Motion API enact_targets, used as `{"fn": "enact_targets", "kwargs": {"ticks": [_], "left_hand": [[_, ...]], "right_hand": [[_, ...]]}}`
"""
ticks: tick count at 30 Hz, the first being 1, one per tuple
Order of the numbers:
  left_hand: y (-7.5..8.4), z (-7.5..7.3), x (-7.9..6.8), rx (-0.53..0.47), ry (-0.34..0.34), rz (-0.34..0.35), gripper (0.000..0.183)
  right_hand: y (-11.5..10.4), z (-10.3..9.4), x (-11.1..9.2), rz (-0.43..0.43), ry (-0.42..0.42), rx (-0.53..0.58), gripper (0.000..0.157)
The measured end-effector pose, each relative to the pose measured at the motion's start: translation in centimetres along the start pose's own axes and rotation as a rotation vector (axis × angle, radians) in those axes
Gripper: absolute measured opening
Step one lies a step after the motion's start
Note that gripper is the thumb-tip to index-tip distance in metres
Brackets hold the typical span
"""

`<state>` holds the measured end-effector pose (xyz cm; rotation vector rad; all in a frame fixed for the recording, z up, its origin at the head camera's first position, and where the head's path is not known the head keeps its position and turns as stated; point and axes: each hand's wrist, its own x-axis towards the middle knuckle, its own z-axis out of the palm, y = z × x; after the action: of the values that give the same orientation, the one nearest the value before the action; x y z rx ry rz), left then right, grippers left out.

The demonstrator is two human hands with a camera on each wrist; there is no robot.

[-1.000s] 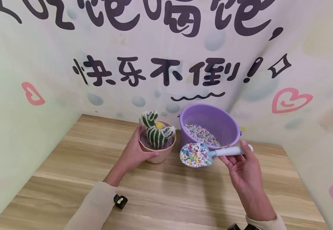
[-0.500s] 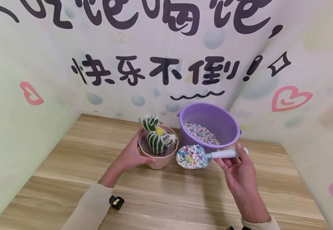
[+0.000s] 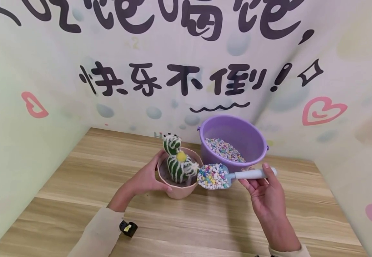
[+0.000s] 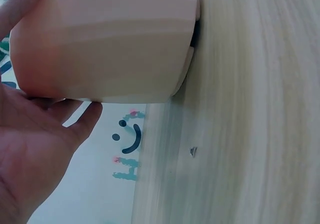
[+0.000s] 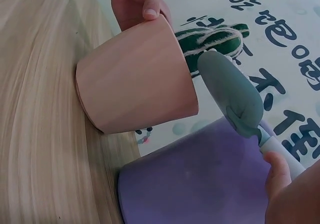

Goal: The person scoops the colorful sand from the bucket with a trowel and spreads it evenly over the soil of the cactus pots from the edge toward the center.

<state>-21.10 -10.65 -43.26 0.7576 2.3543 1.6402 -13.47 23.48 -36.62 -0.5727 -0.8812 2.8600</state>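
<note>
My left hand (image 3: 147, 177) grips the side of a pink flower pot (image 3: 181, 192), thumb along the front near the rim. Greyish soil fills the pot, and a green cactus (image 3: 177, 167) with white fuzz and a yellow ball stands in it. In my right hand (image 3: 269, 196) is the pale handle of a light blue scoop (image 3: 229, 176), heaped with small multicoloured pebbles (image 3: 212, 176). The scoop's tip is level with the pot's right rim, close to the cactus. The right wrist view shows the underside of the scoop (image 5: 232, 91) above the pot's rim.
Behind the scoop a purple bucket (image 3: 260, 137) stands against the back wall, part filled with similar pebbles (image 3: 225, 149). The wooden table (image 3: 173, 228) meets printed cloth walls (image 3: 160, 46) at the back and sides.
The left hand has brought the pot forward and slightly right, toward the scoop. The loaded scoop has shifted a little left, and its tip now meets the pot's rim in the head view.
</note>
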Motion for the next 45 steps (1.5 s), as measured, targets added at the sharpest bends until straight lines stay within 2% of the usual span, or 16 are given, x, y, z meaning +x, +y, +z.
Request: {"fn": "enact_targets", "kwargs": {"ticks": [8, 14, 30, 35, 45], "left_hand": [[0.1, 0.0, -0.2, -0.030, -0.083, 0.048, 0.128], [0.2, -0.1, -0.3, -0.078, -0.140, 0.058, 0.127], [0.0, 0.2, -0.1, -0.220, -0.326, 0.111, 0.119], [-0.1, 0.2, -0.2, -0.236, -0.346, 0.107, 0.119], [-0.4, 0.2, 0.0, -0.250, -0.358, 0.117, 0.119]], "right_hand": [[0.1, 0.0, -0.2, -0.019, -0.011, -0.012, 0.019], [0.1, 0.0, -0.3, -0.045, -0.027, -0.033, 0.013], [0.3, -0.1, -1.2, -0.161, -0.097, -0.187, 0.016], [0.4, 0.2, -1.3, -0.209, -0.111, -0.236, 0.018], [0.6, 1.2, -1.2, -0.244, -0.074, -0.296, 0.017]]}}
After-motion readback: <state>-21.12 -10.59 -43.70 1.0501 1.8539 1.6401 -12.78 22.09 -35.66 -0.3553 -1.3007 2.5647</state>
